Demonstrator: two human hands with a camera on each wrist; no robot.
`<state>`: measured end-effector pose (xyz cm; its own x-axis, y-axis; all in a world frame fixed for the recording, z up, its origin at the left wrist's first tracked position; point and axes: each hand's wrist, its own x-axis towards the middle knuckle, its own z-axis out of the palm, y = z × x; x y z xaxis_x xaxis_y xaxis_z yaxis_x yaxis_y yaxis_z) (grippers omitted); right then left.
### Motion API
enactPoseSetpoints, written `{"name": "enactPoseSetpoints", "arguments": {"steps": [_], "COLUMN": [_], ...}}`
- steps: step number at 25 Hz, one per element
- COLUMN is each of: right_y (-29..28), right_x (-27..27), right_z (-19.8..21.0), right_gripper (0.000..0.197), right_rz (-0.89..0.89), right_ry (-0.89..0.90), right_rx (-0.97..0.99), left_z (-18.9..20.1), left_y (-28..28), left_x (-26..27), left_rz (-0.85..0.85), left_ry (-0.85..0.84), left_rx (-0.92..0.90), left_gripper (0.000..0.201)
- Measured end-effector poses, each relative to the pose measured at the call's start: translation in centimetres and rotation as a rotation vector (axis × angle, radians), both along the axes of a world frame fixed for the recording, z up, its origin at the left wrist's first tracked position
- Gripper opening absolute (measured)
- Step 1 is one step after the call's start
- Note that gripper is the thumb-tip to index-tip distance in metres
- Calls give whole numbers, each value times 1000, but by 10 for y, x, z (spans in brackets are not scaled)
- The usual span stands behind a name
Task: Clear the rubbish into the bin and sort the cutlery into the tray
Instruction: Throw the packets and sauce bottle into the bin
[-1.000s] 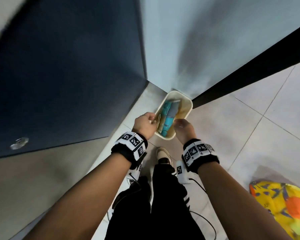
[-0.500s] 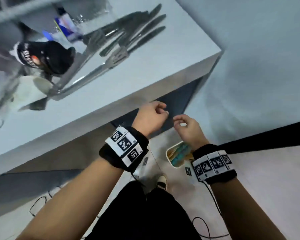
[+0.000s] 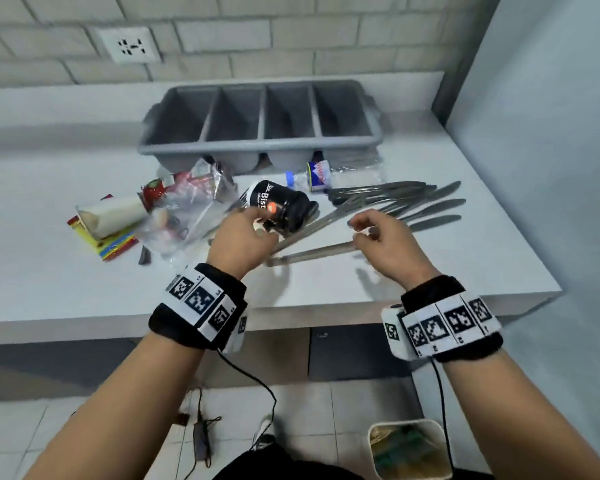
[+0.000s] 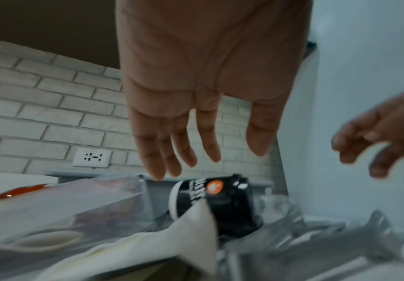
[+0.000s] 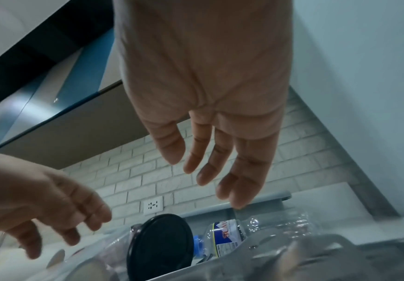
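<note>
both hands raised from the bin (image 3: 409,448) to above the counter (image 3: 430,271), fingers loose and empty

Bin (image 3: 409,448) cut off — forks (image 4: 340,247) blurred.

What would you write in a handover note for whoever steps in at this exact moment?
Left hand: empty, fingers relaxed, just above the black cup.
Right hand: empty, over the loose cutlery.
Grey tray: at the back of the counter, all four compartments look empty.
Bin: on the floor to the right, some rubbish already inside.
Left to do: bin the cup, water bottle, plastic bag and wrappers; sort every knife and fork into the tray.
</note>
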<state>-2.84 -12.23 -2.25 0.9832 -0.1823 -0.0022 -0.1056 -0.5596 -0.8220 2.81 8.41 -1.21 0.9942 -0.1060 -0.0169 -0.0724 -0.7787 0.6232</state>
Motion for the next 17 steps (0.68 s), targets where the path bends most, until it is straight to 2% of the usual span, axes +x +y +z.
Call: {"name": "enactPoseSetpoints", "arguments": {"steps": [3,5,7,10,12,14,17], "right_y": [7,20,37,60,68,70,68], "right_x": [48,75,94,110,120,128,131], "right_z": [3,2,-2,-13,-23,-29,-31], "right_gripper": [26,33,47,77,91,92,87], "right_rz": [50,82,115,163,178,192,183], "right_ry": [-23,-13,18,85,138,177,165], "right_rx": [-185,-277,-330,-432,-475,-463,-375], "left_z": [-18,-28,-36,-45,-47,-46,-37], "left_y": [21,29,32,32,30,30,33], "left_x": [21,33,44,55,60,64,63], "left_rz": [-47,-74,-108,-163,-177,-170,-96], "left_ry": [95,148,189,211,207,204,238], "left_rx": [220,301,356,412,400,350,147], "left_gripper": [68,87,95,91,82,74,70]}}
